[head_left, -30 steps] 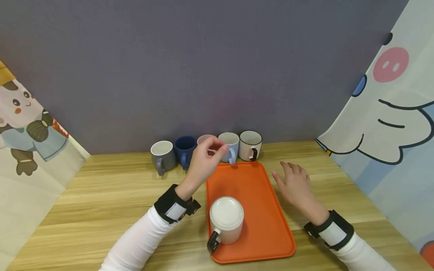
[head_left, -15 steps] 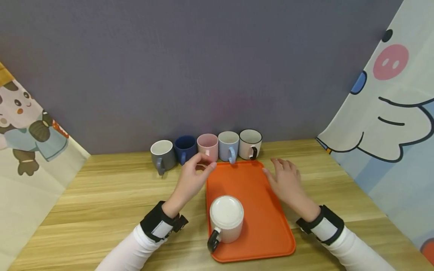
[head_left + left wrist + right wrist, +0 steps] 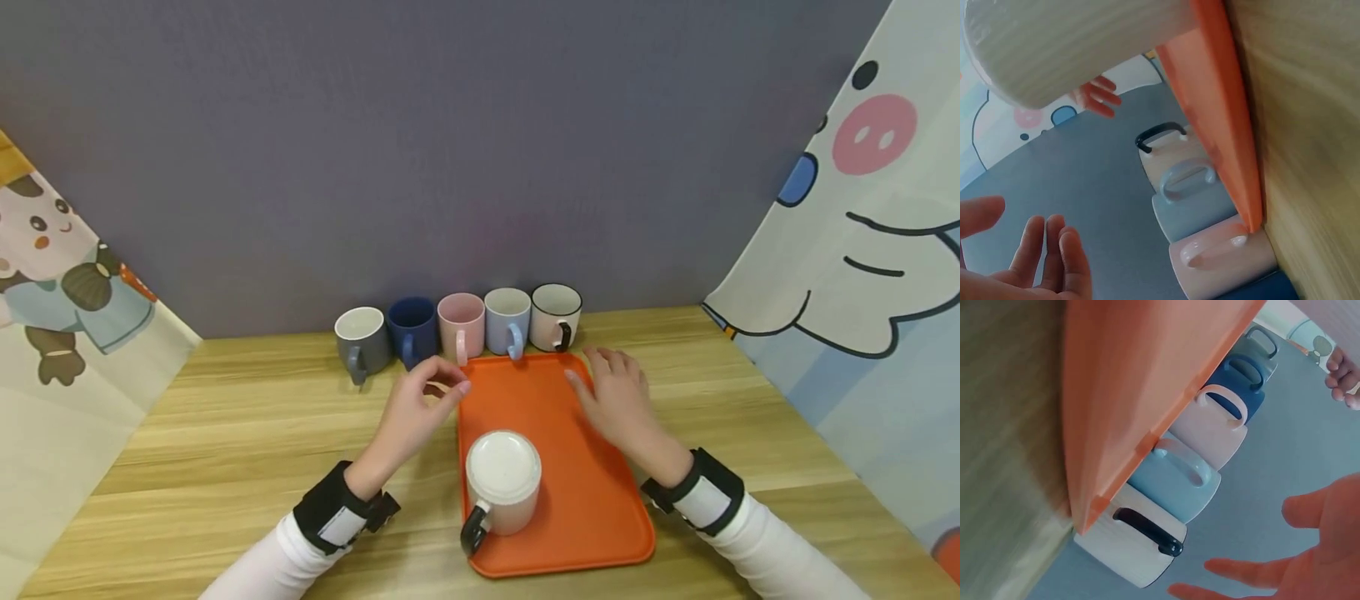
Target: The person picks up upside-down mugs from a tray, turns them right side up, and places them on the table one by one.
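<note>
My left hand (image 3: pixel 414 410) hovers over the left edge of the orange tray (image 3: pixel 555 467), its fingers loosely bent with nothing between them. Above the tray's right edge is my right hand (image 3: pixel 621 402), fingers spread and holding nothing. A white mug with a black handle (image 3: pixel 504 482) stands upside down on the tray's near left part. Along the back, a pink mug (image 3: pixel 461 323) and a light blue mug (image 3: pixel 507 322) stand upright by the tray's far edge, beside a white mug with a black rim (image 3: pixel 556 317).
Left of the pink mug come a dark blue mug (image 3: pixel 412 332) and a grey mug (image 3: pixel 362 343), both upright with handles facing me. A grey panel (image 3: pixel 480 150) rises behind the row. Cartoon-printed cloths hang at both sides of the wooden table (image 3: pixel 247 433).
My left hand has drawn back from in front of the pink mug, down and to the left. My right hand has moved left, over the tray's edge. The mugs stand where they were.
</note>
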{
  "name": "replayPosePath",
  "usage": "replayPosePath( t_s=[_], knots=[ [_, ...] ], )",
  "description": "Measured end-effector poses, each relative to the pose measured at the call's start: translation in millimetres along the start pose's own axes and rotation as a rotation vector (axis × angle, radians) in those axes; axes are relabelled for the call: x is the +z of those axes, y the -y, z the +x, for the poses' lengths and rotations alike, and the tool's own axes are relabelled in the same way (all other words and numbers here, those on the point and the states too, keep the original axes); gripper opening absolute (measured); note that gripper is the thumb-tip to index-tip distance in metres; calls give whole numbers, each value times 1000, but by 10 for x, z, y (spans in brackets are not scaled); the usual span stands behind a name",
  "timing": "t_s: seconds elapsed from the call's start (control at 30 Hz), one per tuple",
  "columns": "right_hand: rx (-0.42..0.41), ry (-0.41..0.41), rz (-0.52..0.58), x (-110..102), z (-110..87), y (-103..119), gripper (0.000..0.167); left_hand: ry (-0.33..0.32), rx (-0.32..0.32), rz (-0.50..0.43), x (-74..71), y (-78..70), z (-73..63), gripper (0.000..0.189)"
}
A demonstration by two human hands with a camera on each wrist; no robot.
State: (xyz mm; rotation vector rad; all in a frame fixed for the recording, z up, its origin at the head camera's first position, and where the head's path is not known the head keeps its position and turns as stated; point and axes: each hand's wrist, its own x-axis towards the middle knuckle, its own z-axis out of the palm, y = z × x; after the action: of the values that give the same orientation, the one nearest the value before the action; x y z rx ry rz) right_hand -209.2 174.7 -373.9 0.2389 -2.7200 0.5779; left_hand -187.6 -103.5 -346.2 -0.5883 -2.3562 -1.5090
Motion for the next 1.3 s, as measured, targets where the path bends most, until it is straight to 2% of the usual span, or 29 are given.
replayPosePath(
  t_s=[0.37,0.57,0.73,0.93,1.13,1.3],
  knots=[
    [3,20,5,35,17,59,58,154,-64,88,-16,-40,-214,11],
    [-14,16,17,14,54,117,56,253,-66,145,-42,-84,-303,14],
    [-16,47,22,17,58,172,58,291,-96,180,-32,-92,-360,18],
    [-29,52,17,20,55,238,58,328,-100,182,-53,-99,-417,23],
    [-44,46,12,13,55,296,58,408,-126,204,-111,-122,-484,28],
    [-52,42,8,2,60,348,57,475,-114,217,-152,-162,-522,27]
  ],
)
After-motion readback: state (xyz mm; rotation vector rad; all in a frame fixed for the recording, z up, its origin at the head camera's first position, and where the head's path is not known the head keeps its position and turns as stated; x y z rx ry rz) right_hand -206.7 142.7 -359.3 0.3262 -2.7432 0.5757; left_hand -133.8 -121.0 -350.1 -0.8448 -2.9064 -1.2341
